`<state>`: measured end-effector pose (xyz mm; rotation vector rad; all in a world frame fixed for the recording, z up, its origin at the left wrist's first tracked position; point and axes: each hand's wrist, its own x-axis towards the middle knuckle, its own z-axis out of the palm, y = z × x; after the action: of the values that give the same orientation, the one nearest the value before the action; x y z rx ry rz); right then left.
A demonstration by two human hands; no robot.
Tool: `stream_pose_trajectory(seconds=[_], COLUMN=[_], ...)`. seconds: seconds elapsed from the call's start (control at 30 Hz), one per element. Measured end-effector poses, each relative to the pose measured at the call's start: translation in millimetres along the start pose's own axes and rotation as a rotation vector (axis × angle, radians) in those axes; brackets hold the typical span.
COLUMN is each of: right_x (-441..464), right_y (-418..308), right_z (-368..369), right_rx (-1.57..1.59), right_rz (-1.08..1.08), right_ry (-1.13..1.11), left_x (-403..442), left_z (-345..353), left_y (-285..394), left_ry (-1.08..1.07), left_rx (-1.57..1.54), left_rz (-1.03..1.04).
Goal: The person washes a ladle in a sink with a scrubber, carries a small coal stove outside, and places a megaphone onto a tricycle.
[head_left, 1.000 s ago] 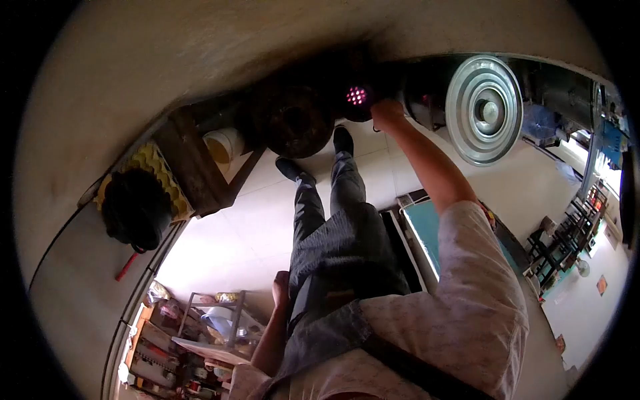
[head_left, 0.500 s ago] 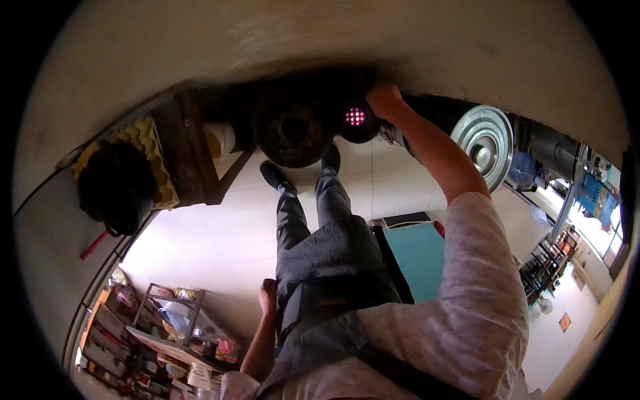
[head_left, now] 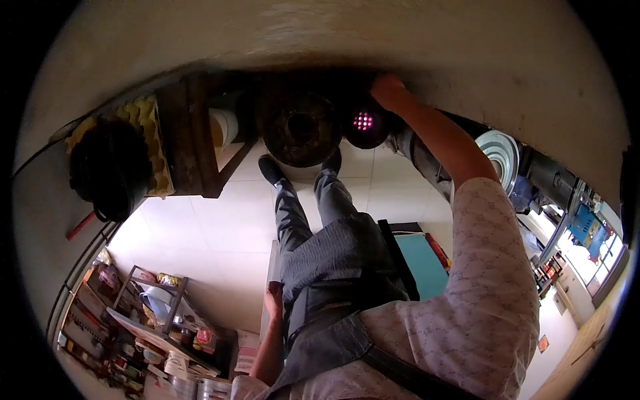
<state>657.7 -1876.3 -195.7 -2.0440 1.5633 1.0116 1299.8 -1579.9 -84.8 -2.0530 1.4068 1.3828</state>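
Note:
My right hand (head_left: 391, 92) is raised at the upper middle, its fingers curled in deep shadow. What it grips is too dark to make out. Just below and left of it is a dark round honeycomb coal briquette (head_left: 363, 121), its holes glowing pink. Beside the briquette stands a dark, round stove (head_left: 301, 127) with a hole in its centre, in front of my shoes. My left hand (head_left: 274, 300) hangs low next to my thigh with curled fingers, and nothing shows in it.
A wooden frame (head_left: 193, 133) and a yellow egg tray (head_left: 143, 127) with a black bag (head_left: 110, 170) are on the left. At right is a round metal lid (head_left: 501, 159), partly behind my arm. A turquoise panel (head_left: 420, 263) lies beside my legs. Cluttered shelves (head_left: 157, 320) fill the lower left.
The view has shifted slightly. The glowing briquette and stove sit a little further right, and my right arm covers more of the metal lid. My left hand stays by my thigh.

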Motion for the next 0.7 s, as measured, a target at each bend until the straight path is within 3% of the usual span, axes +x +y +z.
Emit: stream_pose_trajectory(seconds=[0.17, 0.27, 0.37, 0.47, 0.7], right_x=[8, 22, 28, 20, 39], right_y=[-6, -10, -13, -19, -27], right_z=[20, 40, 49, 31, 36], right_rx=[-0.015, -0.068, 0.055, -0.100, -0.070], right_rz=[0.010, 0.029, 0.037, -0.073, -0.055], right_ry=[0.072, -0.044, 0.088, 0.088, -0.021], left_x=[-4, -5, -6, -7, -12], left_z=[4, 7, 8, 12, 22], left_y=[17, 20, 25, 22, 18], left_ry=[0.010, 0.032, 0.025, 0.037, 0.050], left_rx=[-0.003, 0.014, 0.018, 0.026, -0.086], left_rz=[-0.002, -0.006, -0.035, -0.029, -0.046])
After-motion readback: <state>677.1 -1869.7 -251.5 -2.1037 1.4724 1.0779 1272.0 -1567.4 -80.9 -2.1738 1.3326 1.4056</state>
